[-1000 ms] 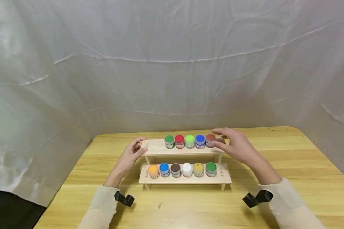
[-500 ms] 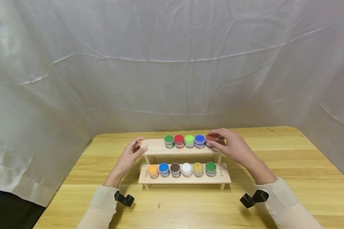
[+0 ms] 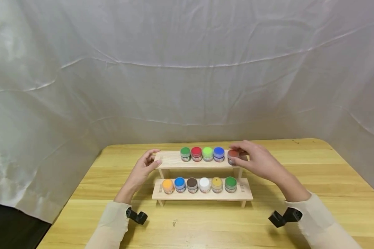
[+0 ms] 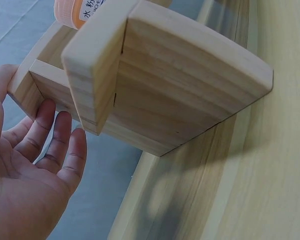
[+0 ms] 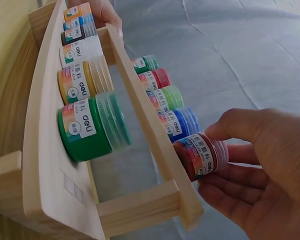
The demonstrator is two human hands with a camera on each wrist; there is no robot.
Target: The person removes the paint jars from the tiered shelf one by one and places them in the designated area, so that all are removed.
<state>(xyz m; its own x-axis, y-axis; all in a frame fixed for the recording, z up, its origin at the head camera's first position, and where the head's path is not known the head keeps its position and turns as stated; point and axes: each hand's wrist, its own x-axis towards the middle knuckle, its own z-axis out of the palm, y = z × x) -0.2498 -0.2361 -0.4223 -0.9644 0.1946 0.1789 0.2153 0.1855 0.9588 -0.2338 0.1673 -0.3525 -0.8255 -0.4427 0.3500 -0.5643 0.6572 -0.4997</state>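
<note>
My right hand (image 3: 259,160) pinches a reddish-brown paint jar (image 3: 232,157) between thumb and fingers at the right end of the upper tier. In the right wrist view this jar (image 5: 194,156) stands slightly apart from the blue paint jar (image 5: 179,123). My left hand (image 3: 144,166) holds the left end of the two-tier wooden rack (image 3: 167,159), thumb on the upper board. In the left wrist view, fingers (image 4: 44,120) reach under and against that end. Green (image 3: 185,154), red (image 3: 196,154) and light green (image 3: 207,154) jars stand left of the blue one.
Several more jars stand on the lower tier (image 3: 247,195), from an orange jar (image 3: 168,186) at left to a green jar (image 3: 230,185) at right. The rack stands on a wooden table (image 3: 205,224). A grey-white cloth (image 3: 187,86) hangs behind and at the sides.
My right hand has gripped the reddish-brown jar and moved it to the right, opening a gap beside the blue jar. The left hand keeps its hold on the rack.
</note>
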